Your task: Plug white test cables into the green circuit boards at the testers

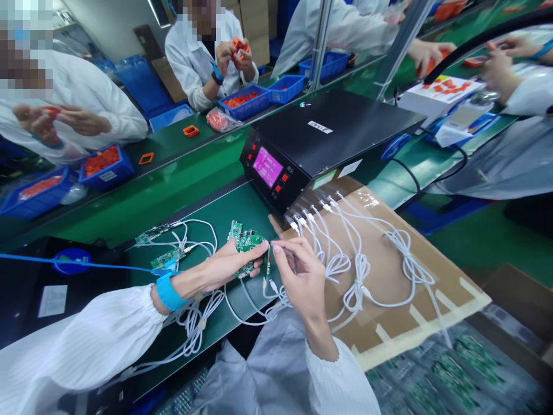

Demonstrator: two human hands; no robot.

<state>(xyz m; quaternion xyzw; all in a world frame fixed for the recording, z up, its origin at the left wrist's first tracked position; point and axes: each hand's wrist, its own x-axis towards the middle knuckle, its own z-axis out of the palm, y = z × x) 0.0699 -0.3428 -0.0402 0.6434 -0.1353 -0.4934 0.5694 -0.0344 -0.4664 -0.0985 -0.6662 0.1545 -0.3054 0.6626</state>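
Note:
In the head view, my left hand (233,262) is closed around several green circuit boards (248,241), held with the thumb on top. My right hand (302,271) pinches the upper end of one more circuit board (268,263), turned edge-on beside my left fingertips. White USB cables (273,285) hang just below this board; whether one is plugged into it I cannot tell. On the bench left of my hands lie a circuit board (168,258) joined to a white cable and another board (156,231). A blue wrist strap (170,291) circles my left wrist.
A black tester (319,138) with a lit pink screen stands ahead, white cables plugged along its side. Coiled cables (360,276) lie on a brown cardboard sheet (401,288). Bagged circuit boards (453,369) lie lower right. Co-workers across the bench handle orange parts near blue bins (244,102).

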